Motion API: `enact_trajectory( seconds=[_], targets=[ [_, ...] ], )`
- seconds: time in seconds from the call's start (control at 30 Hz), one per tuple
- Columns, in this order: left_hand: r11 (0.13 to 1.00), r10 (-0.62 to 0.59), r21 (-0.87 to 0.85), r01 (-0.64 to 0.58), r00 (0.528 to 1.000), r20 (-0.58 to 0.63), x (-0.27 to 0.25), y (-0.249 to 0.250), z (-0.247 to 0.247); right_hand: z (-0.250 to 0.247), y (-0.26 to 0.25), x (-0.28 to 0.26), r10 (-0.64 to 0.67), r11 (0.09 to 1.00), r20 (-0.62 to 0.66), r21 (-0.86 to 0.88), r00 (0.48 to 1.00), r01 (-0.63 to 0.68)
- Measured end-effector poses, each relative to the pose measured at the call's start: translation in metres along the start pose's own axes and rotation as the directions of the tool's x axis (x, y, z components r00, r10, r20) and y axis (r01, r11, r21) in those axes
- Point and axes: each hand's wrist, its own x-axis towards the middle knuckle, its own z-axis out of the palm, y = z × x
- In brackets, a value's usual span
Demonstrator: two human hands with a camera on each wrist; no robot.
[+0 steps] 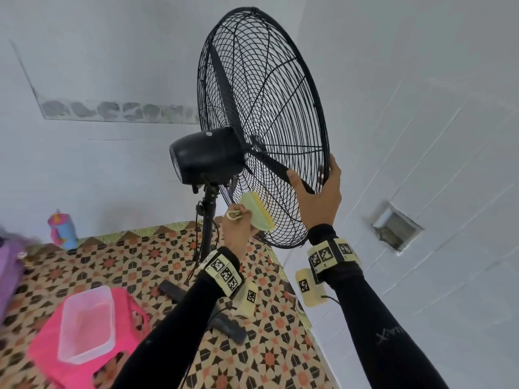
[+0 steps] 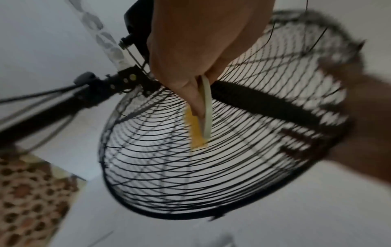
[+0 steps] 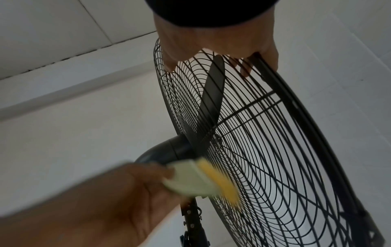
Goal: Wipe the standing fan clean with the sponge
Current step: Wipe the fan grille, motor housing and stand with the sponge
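The soft, light sponge (image 1: 257, 212) is pinched in the left hand (image 1: 237, 231) against the fan (image 1: 261, 127) grille's lower back; the rim (stiff, tippy) is gripped by the right hand (image 1: 320, 192).

The left hand (image 3: 118, 197) and its sponge (image 3: 203, 180) smear with motion blur in the right wrist view. The fan's base (image 1: 224, 324) is partly hidden behind the left forearm. The pink stool (image 1: 84, 360) runs off the bottom edge.
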Motion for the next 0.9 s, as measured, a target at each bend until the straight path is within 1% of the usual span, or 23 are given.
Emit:
enact_trajectory(
  seconds=[0.07, 0.13, 0.2, 0.3, 0.33, 0.43, 0.57, 0.6, 0.67, 0.77, 0.8, 0.83, 0.9],
  targets=[
    [0.997, 0.07, -0.037, -0.068, 0.996, 0.048, -0.007, 0.009, 0.005, 0.003, 0.0, -0.002, -0.003, 1.0, -0.01, -0.004, 1.0, 0.003],
    [0.992, 0.105, -0.069, -0.101, 0.993, 0.048, -0.006, 0.013, 0.004, 0.006, 0.0, -0.005, 0.0, 1.0, -0.023, -0.008, 1.0, 0.0],
    [0.995, 0.068, -0.069, -0.065, 0.997, 0.032, -0.002, 0.01, -0.001, 0.007, -0.001, -0.005, 0.007, 1.0, -0.027, -0.012, 1.0, -0.007],
    [1.0, 0.017, 0.007, -0.017, 1.0, 0.024, -0.003, 0.006, -0.007, 0.005, 0.0, -0.002, 0.021, 1.0, -0.017, -0.019, 1.0, -0.021],
    [1.0, 0.013, -0.009, -0.013, 0.999, 0.03, -0.005, 0.009, -0.008, 0.004, 0.0, -0.002, 0.017, 1.0, -0.013, -0.022, 1.0, -0.017],
    [0.992, 0.018, -0.123, -0.008, 0.997, 0.077, -0.017, 0.022, -0.005, 0.003, 0.0, -0.002, 0.004, 1.0, -0.008, -0.021, 1.0, -0.004],
    [0.991, 0.061, -0.122, -0.047, 0.991, 0.116, -0.03, 0.013, -0.004, 0.005, -0.001, -0.006, 0.01, 1.0, -0.02, -0.015, 1.0, -0.01],
    [0.992, 0.06, -0.114, -0.048, 0.993, 0.103, -0.029, 0.006, -0.004, 0.006, -0.002, -0.006, 0.008, 1.0, -0.022, -0.011, 1.0, -0.008],
    [0.997, 0.019, -0.07, -0.015, 0.999, 0.049, -0.024, -0.012, -0.005, 0.007, -0.002, -0.007, 0.017, 1.0, -0.011, -0.011, 1.0, -0.018],
    [0.993, -0.097, -0.071, 0.093, 0.994, -0.053, -0.016, -0.031, -0.015, 0.006, -0.003, -0.009, 0.016, 1.0, -0.006, -0.02, 1.0, -0.016],
    [0.991, -0.115, -0.078, 0.111, 0.992, -0.047, -0.016, -0.032, -0.017, 0.006, -0.002, -0.01, 0.011, 1.0, -0.012, -0.023, 1.0, -0.011],
    [0.99, -0.106, -0.091, 0.104, 0.994, -0.013, -0.017, -0.029, -0.015, 0.006, -0.002, -0.01, 0.007, 1.0, -0.019, -0.024, 1.0, -0.008],
    [0.991, -0.034, -0.124, 0.043, 0.997, 0.071, -0.022, -0.019, -0.009, 0.007, -0.001, -0.009, 0.006, 1.0, -0.024, -0.02, 1.0, -0.007]
  ],
)
